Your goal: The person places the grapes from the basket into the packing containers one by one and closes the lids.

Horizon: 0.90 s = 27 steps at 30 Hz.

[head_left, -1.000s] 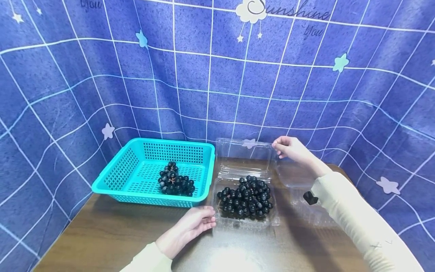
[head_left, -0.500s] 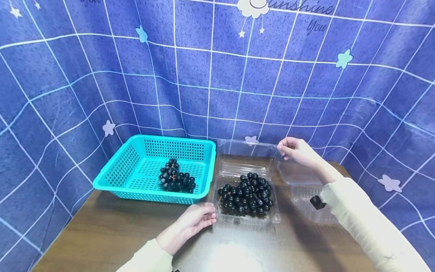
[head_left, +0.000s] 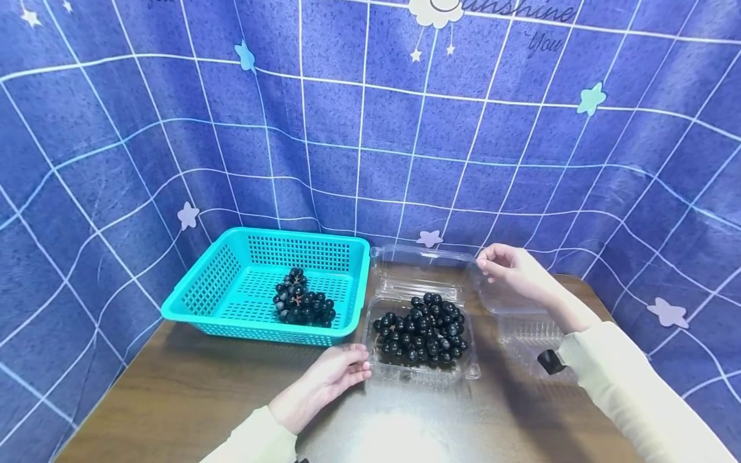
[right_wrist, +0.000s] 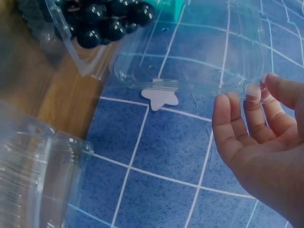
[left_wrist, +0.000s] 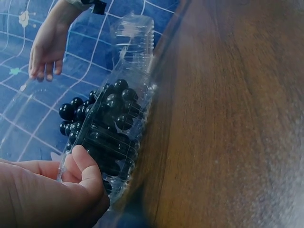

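A clear plastic clamshell container stands on the table with bunches of black grapes in its base. Its hinged lid is raised at the back. My right hand pinches the lid's right corner between thumb and fingertips. At the base's front left, my left hand holds the rim, thumb on one side and fingers on the other in the left wrist view. To the left, a turquoise basket holds a smaller bunch of black grapes.
A second clear container lies open on the right, partly behind the right forearm. Blue gridded cloth hangs close behind the wooden table. The basket's right side is close to the container.
My right hand has moved slightly right and lower with the lid's corner, and the lid's free edge now sits below the cloth's star. My left hand stays at the rim.
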Tool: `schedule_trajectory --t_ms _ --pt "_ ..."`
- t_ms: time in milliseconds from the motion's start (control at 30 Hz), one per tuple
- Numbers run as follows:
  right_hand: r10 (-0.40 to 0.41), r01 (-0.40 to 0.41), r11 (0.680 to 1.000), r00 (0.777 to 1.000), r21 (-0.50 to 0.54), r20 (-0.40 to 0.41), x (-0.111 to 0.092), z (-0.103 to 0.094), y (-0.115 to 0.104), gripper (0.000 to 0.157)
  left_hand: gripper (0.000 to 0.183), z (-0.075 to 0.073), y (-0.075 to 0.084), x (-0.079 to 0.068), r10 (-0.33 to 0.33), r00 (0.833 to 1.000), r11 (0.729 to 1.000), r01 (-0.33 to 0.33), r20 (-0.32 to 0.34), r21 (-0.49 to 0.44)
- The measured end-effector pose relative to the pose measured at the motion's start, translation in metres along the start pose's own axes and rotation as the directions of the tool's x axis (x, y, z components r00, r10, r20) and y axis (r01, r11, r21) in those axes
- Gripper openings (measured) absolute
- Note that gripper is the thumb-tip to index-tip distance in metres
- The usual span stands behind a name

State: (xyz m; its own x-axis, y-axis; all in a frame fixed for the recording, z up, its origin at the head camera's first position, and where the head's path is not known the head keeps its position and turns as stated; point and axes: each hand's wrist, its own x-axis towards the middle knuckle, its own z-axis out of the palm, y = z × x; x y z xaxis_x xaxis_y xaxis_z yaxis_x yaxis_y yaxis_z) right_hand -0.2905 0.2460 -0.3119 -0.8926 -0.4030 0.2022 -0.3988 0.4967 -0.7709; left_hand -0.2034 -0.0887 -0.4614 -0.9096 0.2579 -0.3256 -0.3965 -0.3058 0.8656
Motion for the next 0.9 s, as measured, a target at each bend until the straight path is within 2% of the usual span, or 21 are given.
schedule_trajectory --t_ms 267,633,900 --pt "-0.044 0.036 0.99 0.997 -0.14 -0.057 -0.016 0.008 0.001 0.011 0.011 0.002 0.0 -0.001 0.004 1.0 1.0 -0.004 -0.007 -0.005" --pt "-0.098 0.08 0.974 0.992 -0.211 -0.077 -0.036 0.015 -0.002 0.01 0.019 0.006 0.0 -0.002 0.016 1.0 0.999 -0.016 -0.001 -0.029" --pt "-0.188 0.144 0.951 0.972 -0.275 -0.14 -0.052 0.028 0.006 0.004 0.016 0.005 0.0 -0.003 0.03 1.0 0.999 -0.03 0.009 -0.033"
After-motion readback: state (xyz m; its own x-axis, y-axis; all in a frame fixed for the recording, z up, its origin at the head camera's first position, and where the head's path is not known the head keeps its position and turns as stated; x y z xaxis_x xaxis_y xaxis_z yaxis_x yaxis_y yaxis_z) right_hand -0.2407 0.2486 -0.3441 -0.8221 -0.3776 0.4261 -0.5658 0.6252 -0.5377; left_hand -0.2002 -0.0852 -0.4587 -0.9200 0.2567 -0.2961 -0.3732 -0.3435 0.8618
